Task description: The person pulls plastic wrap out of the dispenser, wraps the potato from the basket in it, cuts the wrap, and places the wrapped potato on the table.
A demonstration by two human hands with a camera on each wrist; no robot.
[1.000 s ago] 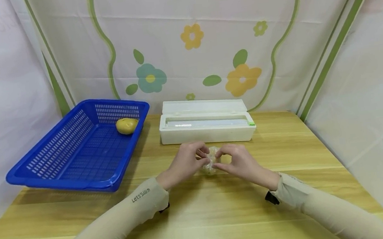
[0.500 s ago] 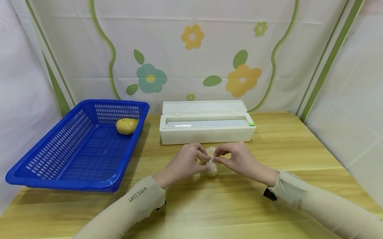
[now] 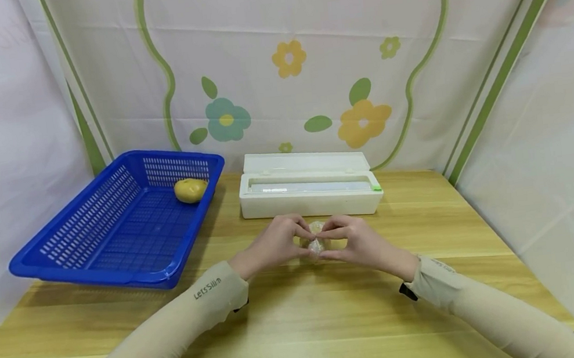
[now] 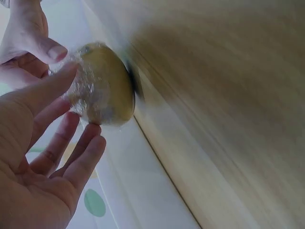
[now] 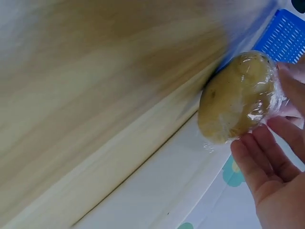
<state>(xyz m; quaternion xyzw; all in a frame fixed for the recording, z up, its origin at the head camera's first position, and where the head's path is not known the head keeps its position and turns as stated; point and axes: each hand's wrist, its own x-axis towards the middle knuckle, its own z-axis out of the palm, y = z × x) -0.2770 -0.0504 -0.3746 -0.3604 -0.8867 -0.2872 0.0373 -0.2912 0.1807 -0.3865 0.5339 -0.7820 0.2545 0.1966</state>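
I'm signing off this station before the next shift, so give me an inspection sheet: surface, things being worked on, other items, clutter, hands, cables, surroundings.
Surface: wood-grain table.
Things being worked on: a potato in clear film, between the two hands; the film looks crumpled on top.
Other items: blue basket to the left, holding a second potato; white box beyond the hands, lid open.
Clutter: nothing seen.
Left hand: fingers at the film.
Right hand: fingers at the film, from the opposite side.
Cables: nothing seen.
Surroundings: pale floral-print fabric behind the table.
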